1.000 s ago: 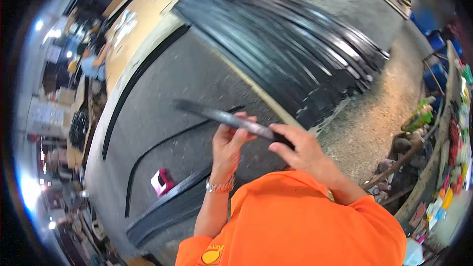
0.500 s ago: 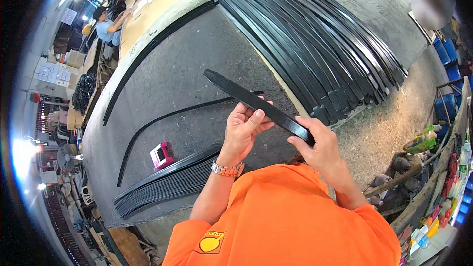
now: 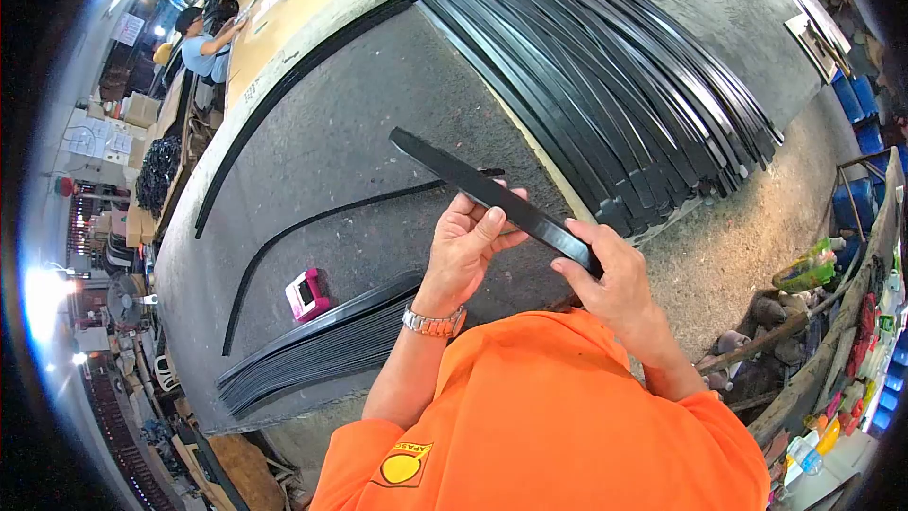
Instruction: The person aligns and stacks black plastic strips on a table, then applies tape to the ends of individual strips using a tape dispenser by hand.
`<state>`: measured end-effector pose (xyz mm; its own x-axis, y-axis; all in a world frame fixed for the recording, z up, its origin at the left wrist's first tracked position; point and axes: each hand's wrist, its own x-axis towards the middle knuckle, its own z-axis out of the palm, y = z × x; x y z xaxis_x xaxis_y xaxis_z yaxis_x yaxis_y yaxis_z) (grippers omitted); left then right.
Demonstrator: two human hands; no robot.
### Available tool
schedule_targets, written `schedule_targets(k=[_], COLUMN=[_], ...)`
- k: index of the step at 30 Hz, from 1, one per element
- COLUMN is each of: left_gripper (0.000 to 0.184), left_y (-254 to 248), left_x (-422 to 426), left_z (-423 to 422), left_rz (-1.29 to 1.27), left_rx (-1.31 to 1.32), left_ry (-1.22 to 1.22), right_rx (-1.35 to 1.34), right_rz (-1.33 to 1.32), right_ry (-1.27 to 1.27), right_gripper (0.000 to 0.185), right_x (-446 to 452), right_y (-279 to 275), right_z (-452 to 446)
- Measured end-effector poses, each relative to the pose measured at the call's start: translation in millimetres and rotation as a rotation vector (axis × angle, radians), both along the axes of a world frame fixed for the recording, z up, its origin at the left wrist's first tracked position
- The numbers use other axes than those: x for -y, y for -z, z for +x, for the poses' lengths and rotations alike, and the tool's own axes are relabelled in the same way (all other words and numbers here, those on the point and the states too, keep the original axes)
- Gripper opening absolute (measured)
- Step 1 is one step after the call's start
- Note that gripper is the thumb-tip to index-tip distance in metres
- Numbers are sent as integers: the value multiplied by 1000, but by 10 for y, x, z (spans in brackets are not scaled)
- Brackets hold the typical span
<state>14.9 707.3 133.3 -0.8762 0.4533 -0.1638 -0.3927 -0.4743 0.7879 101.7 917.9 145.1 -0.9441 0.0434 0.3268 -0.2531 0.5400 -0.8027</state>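
Note:
A flat black strip (image 3: 438,157) is held up slantwise over the dark tabletop (image 3: 378,123). My left hand (image 3: 469,238), a metal watch on its wrist, grips the strip near its middle with thumb and fingers. At the lower right end of the strip, my right hand (image 3: 610,274) pinches it. A thin curved black strip (image 3: 312,218) lies behind my left hand. Near my left forearm rest a bundle of black strips (image 3: 322,350) and a pink and white device (image 3: 307,295).
A large pile of long black strips (image 3: 586,76) covers the upper right. One long curved strip (image 3: 284,90) follows the far left edge. A person in light blue (image 3: 201,52) is at the cardboard (image 3: 265,33). Clutter (image 3: 785,322) lines the right side.
Since one second ago, the strip has come into clear view and tilts more steeply, with both hands still on it. Over the last half second hardly anything has moved.

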Motion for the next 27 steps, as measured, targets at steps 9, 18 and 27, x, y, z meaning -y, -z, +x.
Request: schedule_targets(k=[9,18,27], left_gripper=[53,48,43], left_y=[-92,-53,96], left_x=[-8,-16,1], left_z=[2,28,26], left_rz=[-95,-12,98], left_rx=[-120,-32,98], left_ry=[100,89,101], right_rx=[32,-1,-24], right_rz=[-32,-22,35], right_ry=[-17,-4,-6], right_gripper=[42,46,47], right_x=[-22,-6,-2], right_y=[-37,7,19], right_z=[-29,-15,3])
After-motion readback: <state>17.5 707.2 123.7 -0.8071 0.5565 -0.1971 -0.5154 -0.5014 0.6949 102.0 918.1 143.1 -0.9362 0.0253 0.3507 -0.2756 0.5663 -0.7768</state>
